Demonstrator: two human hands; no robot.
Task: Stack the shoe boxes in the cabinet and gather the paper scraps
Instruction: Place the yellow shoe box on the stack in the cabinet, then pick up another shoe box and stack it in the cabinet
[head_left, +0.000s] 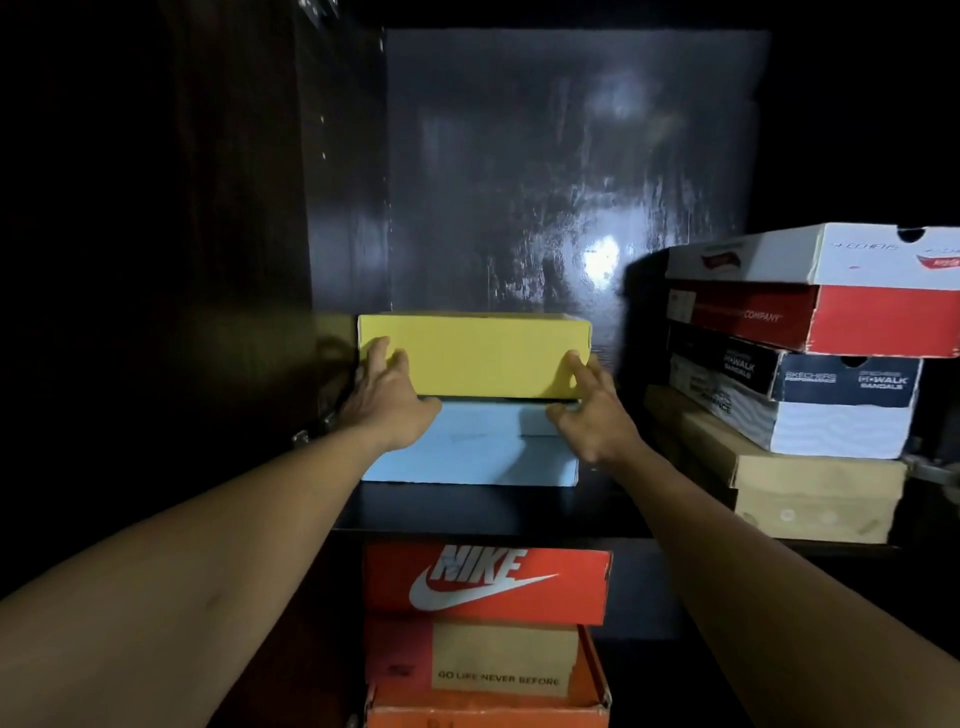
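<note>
The yellow box (475, 356) sits on top of a pale blue box (467, 452); both stand on the dark shelf (467, 512) of the cabinet, at its middle, close to the glossy back panel (571, 171). The left hand (387, 400) lies on the near left corner of the yellow box, fingers spread and fairly straight, released rather than clenched; the right hand (592, 415) lies at the near right corner, fingers loosely spread, a fingertip touching the box edge, likewise released. To the right on the same shelf stands a tilted stack, well apart from the yellow box: a white box (831, 254) on top; a red box (857, 322) beneath it; a navy and white box (841, 405) next; a tan box (810, 488) at the bottom. Below the shelf, an orange Nike box (485, 582) rests on a second orange box (488, 670).
</note>
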